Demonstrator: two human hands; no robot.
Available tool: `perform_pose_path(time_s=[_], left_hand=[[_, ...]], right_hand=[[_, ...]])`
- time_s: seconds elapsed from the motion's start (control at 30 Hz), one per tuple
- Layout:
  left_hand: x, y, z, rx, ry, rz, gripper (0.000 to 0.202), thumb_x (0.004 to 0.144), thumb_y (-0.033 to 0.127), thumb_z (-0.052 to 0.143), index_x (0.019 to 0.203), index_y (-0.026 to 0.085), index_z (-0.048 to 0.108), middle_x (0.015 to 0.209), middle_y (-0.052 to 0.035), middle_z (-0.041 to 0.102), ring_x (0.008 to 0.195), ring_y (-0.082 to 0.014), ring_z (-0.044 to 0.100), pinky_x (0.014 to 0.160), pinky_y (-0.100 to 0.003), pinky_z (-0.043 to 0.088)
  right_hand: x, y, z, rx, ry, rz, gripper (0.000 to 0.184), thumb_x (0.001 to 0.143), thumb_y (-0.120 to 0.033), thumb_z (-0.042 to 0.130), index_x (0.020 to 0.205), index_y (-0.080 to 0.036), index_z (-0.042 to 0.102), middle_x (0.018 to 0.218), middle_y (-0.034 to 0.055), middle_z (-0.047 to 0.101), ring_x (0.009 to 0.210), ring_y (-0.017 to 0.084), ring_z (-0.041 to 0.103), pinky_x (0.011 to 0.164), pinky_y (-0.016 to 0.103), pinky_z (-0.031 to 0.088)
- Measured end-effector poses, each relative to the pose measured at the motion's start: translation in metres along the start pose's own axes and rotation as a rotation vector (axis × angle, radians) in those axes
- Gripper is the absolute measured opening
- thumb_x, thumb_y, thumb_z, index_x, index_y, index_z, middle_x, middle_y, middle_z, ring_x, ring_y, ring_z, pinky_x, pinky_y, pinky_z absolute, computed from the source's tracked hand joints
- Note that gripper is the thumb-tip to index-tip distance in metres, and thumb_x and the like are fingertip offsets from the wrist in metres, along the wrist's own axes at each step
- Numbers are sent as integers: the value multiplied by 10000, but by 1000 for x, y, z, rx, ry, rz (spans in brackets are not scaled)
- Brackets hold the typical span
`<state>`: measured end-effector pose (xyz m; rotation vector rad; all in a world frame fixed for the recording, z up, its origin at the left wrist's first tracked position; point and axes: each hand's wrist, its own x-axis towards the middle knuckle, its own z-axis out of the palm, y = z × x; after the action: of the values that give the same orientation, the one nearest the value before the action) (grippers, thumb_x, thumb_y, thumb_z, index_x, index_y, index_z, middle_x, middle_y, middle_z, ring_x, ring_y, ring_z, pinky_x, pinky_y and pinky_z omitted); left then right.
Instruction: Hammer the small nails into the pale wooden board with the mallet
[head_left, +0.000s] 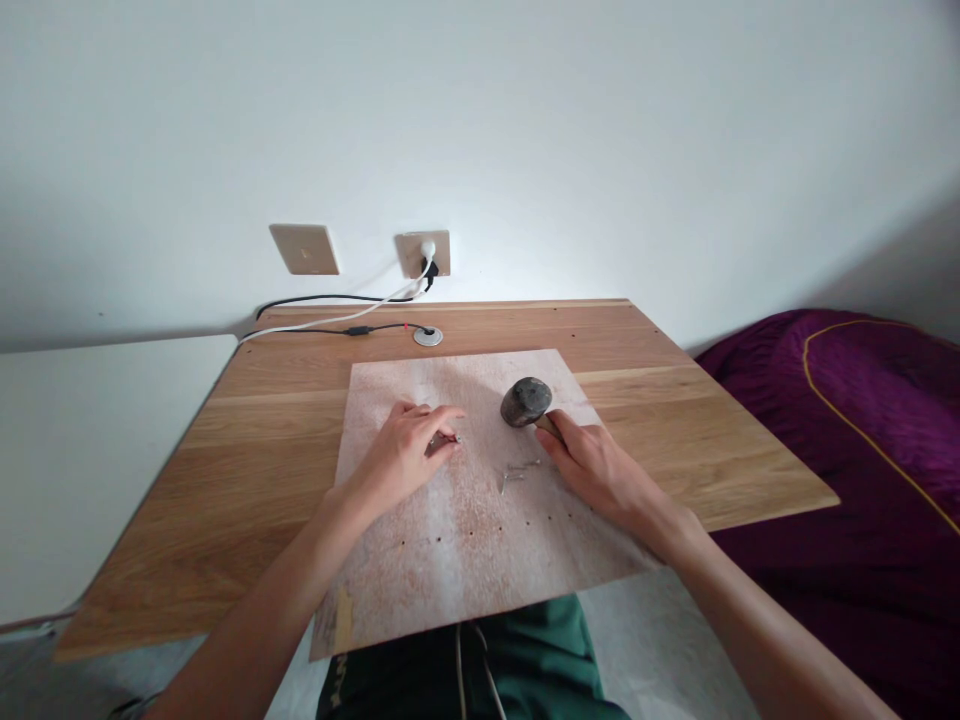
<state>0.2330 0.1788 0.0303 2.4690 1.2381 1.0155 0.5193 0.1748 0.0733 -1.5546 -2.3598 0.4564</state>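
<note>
A pale, worn board [465, 530] lies on a wooden table [270, 450]. My left hand [409, 450] rests on the board with its fingertips pinched on a small nail [454, 438] held upright against the surface. My right hand [592, 465] is wrapped round the handle of a hammer, whose dark head [526, 400] sits just above the board to the right of the nail. A few loose nails [517, 470] lie between my hands. A row of small dark dots, nail heads or holes, runs across the board nearer to me.
Cables [337, 325] run along the table's back edge to a wall socket [424, 252], beside a round cable port [428, 337]. A white surface [82, 440] adjoins the table on the left. A purple bedspread [862, 430] lies to the right.
</note>
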Motion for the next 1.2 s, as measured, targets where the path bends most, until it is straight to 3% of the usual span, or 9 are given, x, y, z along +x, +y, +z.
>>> perform_pose_path(time_s=[0.2, 0.33, 0.5, 0.73, 1.2], left_hand=[[0, 2, -1, -55, 0, -78, 670, 879, 98, 771, 1458, 265, 480, 902, 22, 809, 932, -221, 759, 899, -405, 509], [0, 2, 0, -77, 33, -72, 813, 883, 98, 759, 1575, 260, 364, 916, 18, 801, 870, -196, 757, 914, -390, 534], [-1, 2, 1, -76, 38, -79, 876, 884, 98, 752, 1615, 289, 308, 886, 35, 789, 881, -193, 757, 903, -373, 546], [-2, 2, 2, -94, 38, -80, 795, 885, 85, 743, 1571, 267, 383, 909, 17, 796, 896, -203, 758, 923, -401, 527], [0, 3, 2, -129, 67, -83, 776, 862, 47, 731, 1545, 259, 429, 910, 14, 795, 873, -196, 752, 905, -390, 530]], right_hand=[[-7, -40, -15, 168, -69, -92, 258, 1094, -382, 378, 926, -236, 506, 659, 0, 621, 571, 157, 546, 579, 299, 345], [-7, -60, -23, 115, -178, -155, 234, 1103, -344, 368, 958, -229, 511, 709, 19, 649, 614, 168, 589, 599, 309, 341], [-7, -60, -19, 25, -197, -159, 222, 1113, -331, 354, 997, -227, 513, 728, 26, 669, 638, 184, 626, 600, 314, 326], [-4, -58, -15, -48, -222, -127, 238, 1115, -330, 347, 988, -216, 513, 684, 16, 633, 601, 181, 611, 574, 324, 265], [-4, -60, -15, 6, -184, -158, 236, 1118, -334, 343, 1030, -214, 526, 741, 33, 674, 663, 196, 639, 614, 324, 331]])
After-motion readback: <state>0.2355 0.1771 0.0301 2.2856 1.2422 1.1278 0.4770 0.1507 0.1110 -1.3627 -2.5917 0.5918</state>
